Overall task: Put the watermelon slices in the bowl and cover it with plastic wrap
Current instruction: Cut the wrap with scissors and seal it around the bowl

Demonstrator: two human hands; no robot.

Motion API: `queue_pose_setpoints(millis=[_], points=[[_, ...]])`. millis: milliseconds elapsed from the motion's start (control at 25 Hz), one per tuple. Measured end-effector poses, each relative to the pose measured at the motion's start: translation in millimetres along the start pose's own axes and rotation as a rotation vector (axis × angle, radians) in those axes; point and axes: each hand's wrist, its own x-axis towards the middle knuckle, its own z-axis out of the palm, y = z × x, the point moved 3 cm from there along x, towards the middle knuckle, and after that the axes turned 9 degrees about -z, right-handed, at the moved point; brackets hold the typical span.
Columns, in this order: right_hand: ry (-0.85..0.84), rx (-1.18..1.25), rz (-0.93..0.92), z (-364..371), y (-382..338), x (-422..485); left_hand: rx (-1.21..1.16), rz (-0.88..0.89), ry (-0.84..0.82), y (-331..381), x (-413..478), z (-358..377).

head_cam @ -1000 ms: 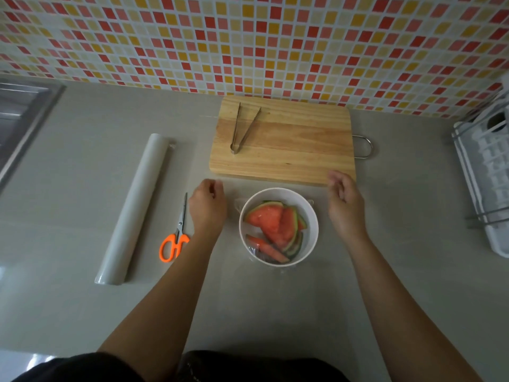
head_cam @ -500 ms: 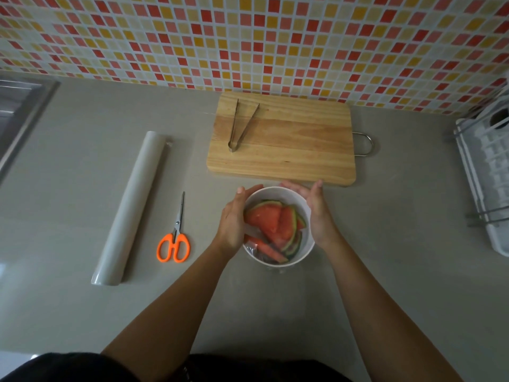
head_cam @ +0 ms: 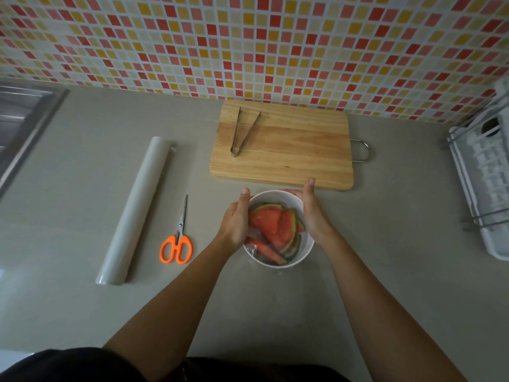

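Note:
A white bowl (head_cam: 275, 195) stands on the grey counter just in front of the cutting board, with several watermelon slices (head_cam: 271, 224) inside. Clear plastic wrap lies over its top, with wrinkles showing at the lower left rim (head_cam: 252, 250). My left hand (head_cam: 235, 223) presses flat against the bowl's left side, and my right hand (head_cam: 312, 213) presses against its right side; both cup the bowl over the wrap. The roll of plastic wrap (head_cam: 135, 208) lies on the counter to the left.
Orange-handled scissors (head_cam: 177, 238) lie between the roll and the bowl. A wooden cutting board (head_cam: 297, 150) with metal tongs (head_cam: 242, 132) sits behind the bowl. A sink (head_cam: 19, 119) is at far left, a white dish rack (head_cam: 484, 183) at far right.
My hands came in from either side of the bowl and closed onto its sides. Since half a second ago they have slid a little along the rim, pressing the wrap down.

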Motion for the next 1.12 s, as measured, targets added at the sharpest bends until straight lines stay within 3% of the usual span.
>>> queue_pose_setpoints(millis=[80, 160, 240, 320, 440, 520, 760, 1040, 1120], points=[[0.033, -0.271, -0.052, -5.9, 0.6, -2.4, 0.082, 0.012, 0.043, 2.9, -1.9, -4.3], [0.043, -0.373, -0.216, -14.1, -2.7, -1.1, 0.067, 0.065, 0.062, 7.2, -3.4, -9.0], [-0.034, -0.261, -0.301, -15.5, -4.6, 3.0, -0.124, 0.029, -0.005, 4.8, -4.0, -8.8], [-0.186, -0.054, -0.261, -7.4, -6.1, 6.8, -0.251, 0.008, -0.084, -0.1, -7.0, -3.3], [-0.337, 0.349, -0.030, 4.5, -5.1, 9.6, -0.252, 0.027, -0.106, -2.5, -6.2, 3.6], [-0.362, 0.401, 0.071, 5.4, -8.0, 13.4, -0.211, 0.034, -0.094, -1.3, -4.1, 3.0], [-0.248, 0.093, 0.177, 2.8, -1.3, 24.4, 0.001, -0.015, 0.052, -4.3, -0.6, -1.5], [-0.150, -0.327, 0.040, -1.3, -15.2, 18.8, 0.261, 0.079, 0.254, 2.9, -7.1, -6.1], [-0.084, -0.396, 0.015, -4.8, -19.6, 9.1, 0.177, 0.066, 0.246, 1.6, -10.2, -11.5]])
